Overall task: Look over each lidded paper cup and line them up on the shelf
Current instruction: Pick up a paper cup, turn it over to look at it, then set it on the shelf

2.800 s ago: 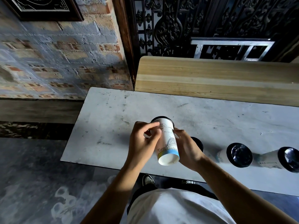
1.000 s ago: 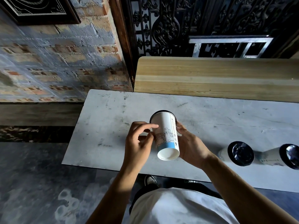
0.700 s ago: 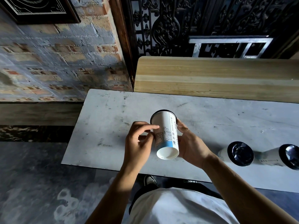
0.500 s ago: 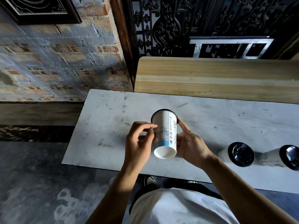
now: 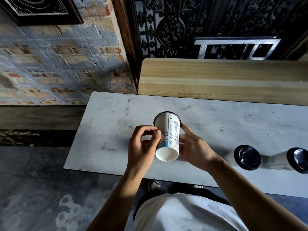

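Holding a lidded paper cup [image 5: 167, 135] just above the worktop [image 5: 216, 120] at the frame's centre, both hands are closed on its wall: the left hand [image 5: 142, 147] pinches the left side with thumb and curled fingers, and the right hand [image 5: 194, 147] cradles the right side. The cup is tipped so its white base faces the camera and its black lid points away toward the wooden shelf [image 5: 223, 80] in the upper right.

It looks light, and its thin paper wall would probably dent under a hard squeeze; the stiffer rolled rim under the lid and the base ring seem the safest places to grip, and pressure on the lid could pop it off.

Two more lidded cups [image 5: 246, 157] [image 5: 298, 160] stand upright at the right edge, near each other.
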### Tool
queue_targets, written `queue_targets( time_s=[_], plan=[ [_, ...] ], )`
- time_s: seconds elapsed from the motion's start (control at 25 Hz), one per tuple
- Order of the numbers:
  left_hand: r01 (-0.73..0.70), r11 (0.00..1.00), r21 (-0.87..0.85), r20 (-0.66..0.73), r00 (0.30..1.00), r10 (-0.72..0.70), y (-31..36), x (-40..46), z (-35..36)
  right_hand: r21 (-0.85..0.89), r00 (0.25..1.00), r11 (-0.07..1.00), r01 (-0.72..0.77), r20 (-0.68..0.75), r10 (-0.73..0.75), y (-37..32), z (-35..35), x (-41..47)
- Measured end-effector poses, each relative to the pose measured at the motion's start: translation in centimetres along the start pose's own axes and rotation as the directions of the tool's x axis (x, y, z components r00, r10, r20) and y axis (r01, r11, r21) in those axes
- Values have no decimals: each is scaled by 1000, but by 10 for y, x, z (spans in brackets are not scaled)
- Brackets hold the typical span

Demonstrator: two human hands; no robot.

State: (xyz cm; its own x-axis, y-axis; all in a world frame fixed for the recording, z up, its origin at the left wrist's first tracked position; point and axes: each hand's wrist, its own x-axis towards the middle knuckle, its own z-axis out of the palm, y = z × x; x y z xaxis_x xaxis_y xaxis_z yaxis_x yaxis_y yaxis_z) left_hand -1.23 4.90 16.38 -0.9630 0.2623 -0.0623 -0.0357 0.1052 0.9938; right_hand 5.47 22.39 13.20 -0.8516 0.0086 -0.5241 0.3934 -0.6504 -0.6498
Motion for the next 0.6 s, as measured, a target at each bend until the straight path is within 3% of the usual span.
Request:
queue_targets(
  time_s=[0.4,0.6],
  plan=[
    [20,1000,14,50,999,-20,-3,-2,-3,106,998,992,70,-3,-70,-3,-8,0],
    [-150,984,97,157,979,134,-4,-1,-7,146,994,984,102,-45,-97,0,-18,7]
  ],
)
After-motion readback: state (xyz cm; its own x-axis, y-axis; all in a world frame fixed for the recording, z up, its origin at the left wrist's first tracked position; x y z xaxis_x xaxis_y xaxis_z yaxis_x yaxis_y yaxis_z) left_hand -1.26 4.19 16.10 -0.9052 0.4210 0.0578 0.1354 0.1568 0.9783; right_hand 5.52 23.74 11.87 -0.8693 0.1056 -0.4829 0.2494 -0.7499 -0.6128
